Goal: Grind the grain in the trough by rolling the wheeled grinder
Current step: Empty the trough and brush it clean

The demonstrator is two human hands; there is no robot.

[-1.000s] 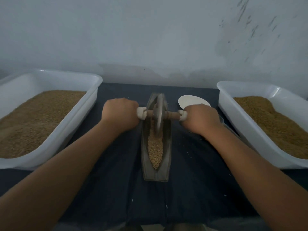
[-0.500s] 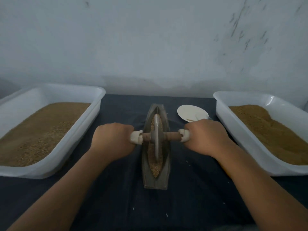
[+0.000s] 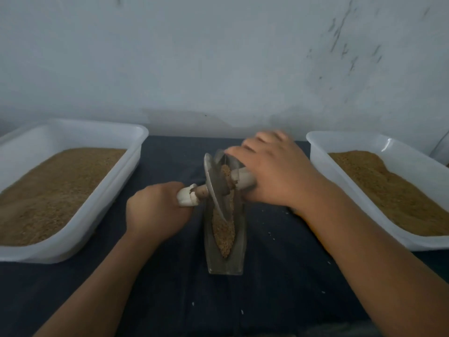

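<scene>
Left hand (image 3: 155, 210) clenches handle (image 3: 185, 197); right hand (image 3: 272, 171) fingers spread, blurred. Wheeled grinder (image 3: 215, 183) tilts in trough (image 3: 226, 263): regrip, level, roll through grain (image 3: 223, 232).

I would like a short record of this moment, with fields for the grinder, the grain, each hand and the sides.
Grinder: wheel tilted, lower edge in the trough
Grain: lies in the trough
Left hand: grips the left handle
Right hand: fingers stretched, blurred, over the right handle
Sides: left tub and right tub, white, holding grain; dark cloth beneath
</scene>
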